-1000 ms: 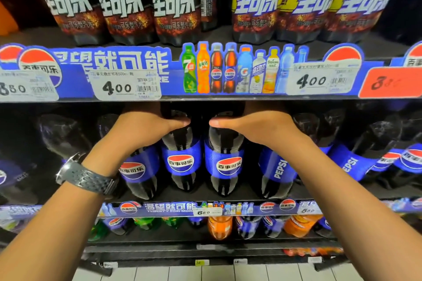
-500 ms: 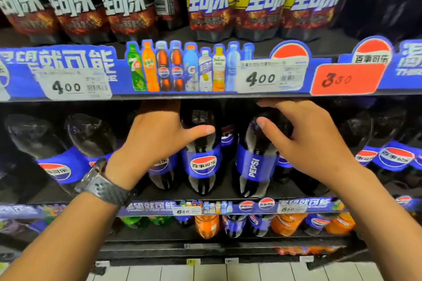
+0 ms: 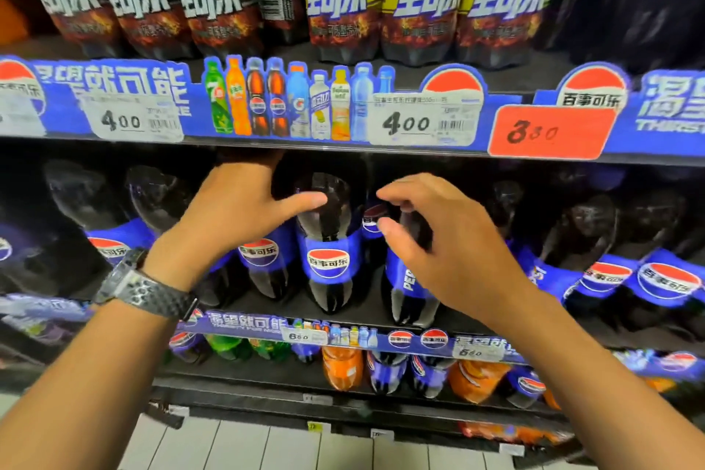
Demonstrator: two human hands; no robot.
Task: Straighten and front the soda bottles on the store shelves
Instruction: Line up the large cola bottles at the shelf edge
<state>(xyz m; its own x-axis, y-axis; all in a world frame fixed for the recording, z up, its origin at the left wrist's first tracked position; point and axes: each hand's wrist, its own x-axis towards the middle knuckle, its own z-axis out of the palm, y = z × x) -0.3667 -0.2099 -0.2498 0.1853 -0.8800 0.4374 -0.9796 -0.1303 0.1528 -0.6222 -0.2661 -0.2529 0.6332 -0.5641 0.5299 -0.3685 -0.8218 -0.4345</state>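
Right hand (image 3: 438, 240) has let go, fingers loosely curled, empty; the upright bottle (image 3: 400, 290) behind it shows its label turned sideways. Left hand (image 3: 236, 217) covers the neighbouring bottle (image 3: 263, 271); grip cannot be told.

The shelf edge (image 3: 290, 143) caps the headroom just above your left hand (image 3: 229, 217) and right hand (image 3: 438, 240). Just left of the right hand, a narrow gap runs back to a rear bottle (image 3: 372, 219); packed bottles (image 3: 610, 279) crowd either side.

Both bare forearms reach up and forward from the lower corners, converging. The left hand (image 3: 236, 217) shows its back, thumb stretched straight out to the right; its fingers are hidden beyond the knuckles. The right hand (image 3: 438, 244) hangs with fingers loosely curled, thumb apart, gripping nothing.
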